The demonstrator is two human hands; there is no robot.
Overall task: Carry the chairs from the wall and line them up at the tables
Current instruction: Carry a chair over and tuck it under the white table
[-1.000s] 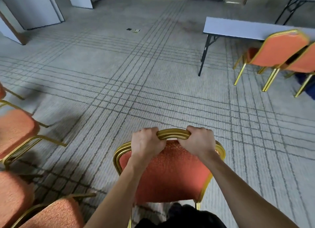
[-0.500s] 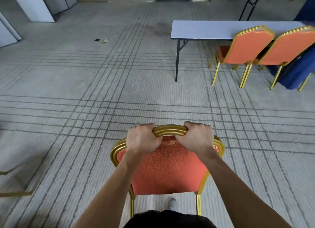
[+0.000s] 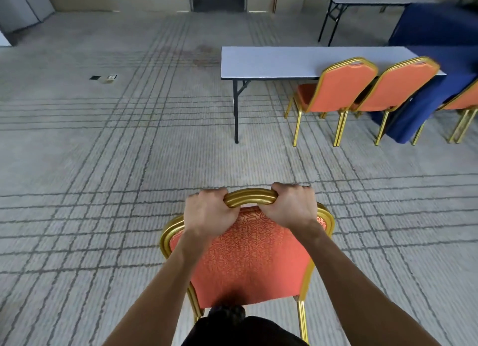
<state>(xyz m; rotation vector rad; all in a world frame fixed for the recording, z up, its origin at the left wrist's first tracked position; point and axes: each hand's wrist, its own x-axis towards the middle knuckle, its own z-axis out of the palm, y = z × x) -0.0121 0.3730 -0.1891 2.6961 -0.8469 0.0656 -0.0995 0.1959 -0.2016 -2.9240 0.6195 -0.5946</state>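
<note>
Gripping the gold top rail of an orange banquet chair (image 3: 248,263) with left hand (image 3: 207,211) and right hand (image 3: 289,206), fingers curled tight round it, above grey lined carpet (image 3: 103,190). Farther ahead on the right, at a white folding table (image 3: 271,61), a matching chair (image 3: 344,86) beside a second chair (image 3: 403,86).

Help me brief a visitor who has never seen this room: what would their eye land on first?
The gold-framed orange chair at bottom centre, whose top rail the left hand and right hand grip. Next, the white folding table at upper right, with two matching chairs lined up along its near side and a blue cloth to their right.
</note>
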